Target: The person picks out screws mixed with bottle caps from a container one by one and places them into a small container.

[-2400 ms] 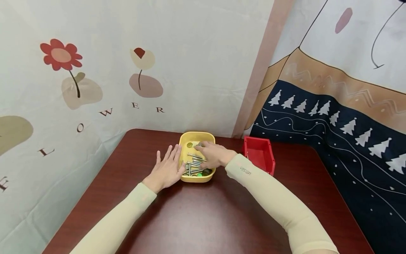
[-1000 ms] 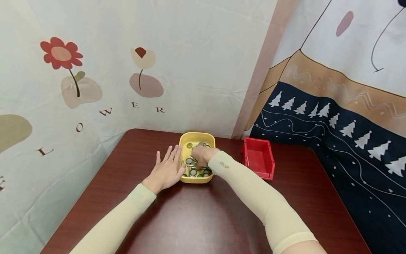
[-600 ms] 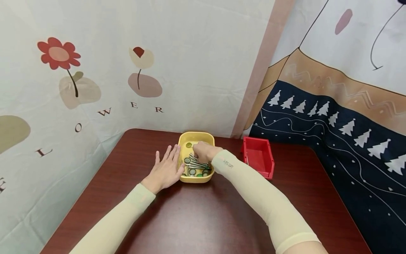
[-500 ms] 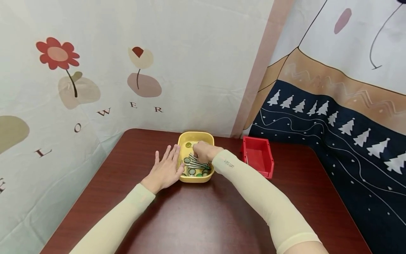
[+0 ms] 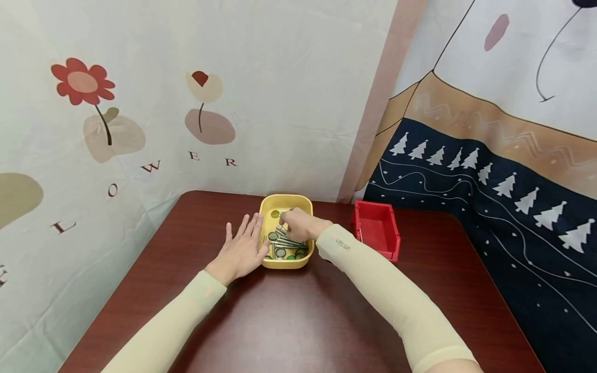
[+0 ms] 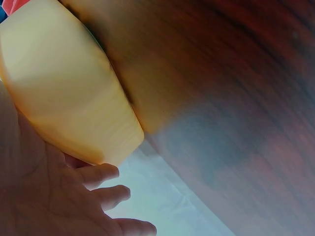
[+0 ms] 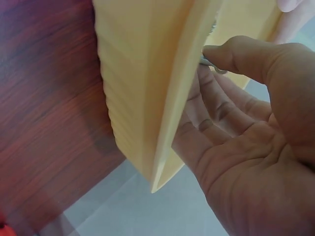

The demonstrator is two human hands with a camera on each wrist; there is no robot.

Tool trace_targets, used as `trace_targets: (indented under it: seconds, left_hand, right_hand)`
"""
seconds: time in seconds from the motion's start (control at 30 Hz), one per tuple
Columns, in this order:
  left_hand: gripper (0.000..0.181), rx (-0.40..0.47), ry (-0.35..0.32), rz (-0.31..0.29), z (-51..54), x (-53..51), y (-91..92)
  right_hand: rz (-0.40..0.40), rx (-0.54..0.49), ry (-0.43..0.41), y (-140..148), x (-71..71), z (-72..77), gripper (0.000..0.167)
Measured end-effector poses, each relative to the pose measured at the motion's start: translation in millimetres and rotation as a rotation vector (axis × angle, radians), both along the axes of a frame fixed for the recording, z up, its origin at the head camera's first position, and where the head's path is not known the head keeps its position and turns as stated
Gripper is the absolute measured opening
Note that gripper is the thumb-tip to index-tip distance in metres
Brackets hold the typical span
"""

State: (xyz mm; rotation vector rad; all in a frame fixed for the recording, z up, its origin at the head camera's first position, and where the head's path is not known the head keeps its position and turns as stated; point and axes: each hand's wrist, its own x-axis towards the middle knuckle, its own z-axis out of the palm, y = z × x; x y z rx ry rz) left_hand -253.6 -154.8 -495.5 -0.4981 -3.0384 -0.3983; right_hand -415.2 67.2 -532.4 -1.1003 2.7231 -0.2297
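Observation:
A yellow plastic tub (image 5: pixel 285 264) stands near the back of the table, holding several silvery bolts (image 5: pixel 288 242) and round bottle caps (image 5: pixel 280 253). My left hand (image 5: pixel 240 254) rests against the tub's left side with its fingers straight and spread; the left wrist view shows that hand (image 6: pixel 54 191) beside the tub wall (image 6: pixel 64 73). My right hand (image 5: pixel 300 224) reaches into the tub over the bolts. In the right wrist view, its thumb and fingers pinch a small silvery metal piece (image 7: pixel 207 62), mostly hidden, so its kind is unclear.
A red plastic bin (image 5: pixel 379 228) sits on the table to the right of the tub. The dark reddish-brown table (image 5: pixel 280 321) ends at the back against a printed cloth wall (image 5: pixel 280 103).
My right hand has moved from low among the bolts and caps towards the tub's upper right, baring more bolts. My left hand has stayed at the tub's side. The head view has shifted slightly.

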Motion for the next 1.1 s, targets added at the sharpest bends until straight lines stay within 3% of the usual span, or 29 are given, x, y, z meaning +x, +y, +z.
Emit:
trace_targets:
  seconds: [0.13,0.33,0.4,0.67,1.1]
  left_hand:
    - [0.082,0.001,0.005,0.001,-0.7,1.3,0.0]
    - [0.082,0.005,0.005,0.003,-1.8,1.9,-0.2]
    - [0.082,0.004,0.009,0.002,-1.9,1.4,0.0]
    - [0.083,0.003,0.011,0.004,-0.9,-0.8,0.1]
    - [0.084,0.013,-0.011,0.008,-0.5,-2.3,0.5]
  right_hand:
    - [0.012,-0.063,-0.017,2.0,16.7,14.8,0.043]
    - [-0.024,-0.151,-0.082,7.9,73.6,79.2,0.037]
    - [-0.041,-0.17,-0.09,11.0,83.7,91.0,0.036]
    - [-0.1,-0.298,-0.228,25.3,90.1,102.0,0.041]
    - [-0.156,-0.366,-0.264,46.1,92.7,106.3,0.037]
